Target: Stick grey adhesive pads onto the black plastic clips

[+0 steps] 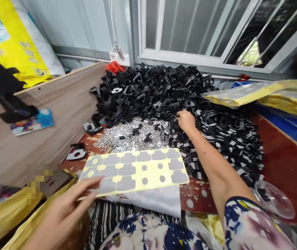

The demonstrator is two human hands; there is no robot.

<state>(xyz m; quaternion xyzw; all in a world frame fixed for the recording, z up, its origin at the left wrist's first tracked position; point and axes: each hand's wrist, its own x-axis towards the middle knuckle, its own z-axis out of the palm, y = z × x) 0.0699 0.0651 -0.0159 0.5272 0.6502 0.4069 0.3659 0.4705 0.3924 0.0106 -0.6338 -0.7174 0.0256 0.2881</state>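
Note:
A yellow backing sheet (pixel 153 170) with grey die-cut stickers lies at the table's front edge; several stickers are gone from it, leaving grey dots on bare yellow. My left hand (pixel 67 208) is at the sheet's left end, its fingers stretched out and the fingertips over the corner. Farther off, my right hand (pixel 186 121) reaches among the black plastic parts, with fingers pinched together. Something dark shows at those fingertips, too small to make out. Small black clips (pixel 223 142) with pale grey faces spread to the right of that forearm.
Larger black plastic parts (pixel 150 86) are heaped against the window wall. Small shiny metal pieces (pixel 127 133) lie in front of them. A wooden board (pixel 67 93) stands at left, yellow-edged plastic packs (pixel 268 92) at right. A clear plastic lid (pixel 275 199) sits near the right front.

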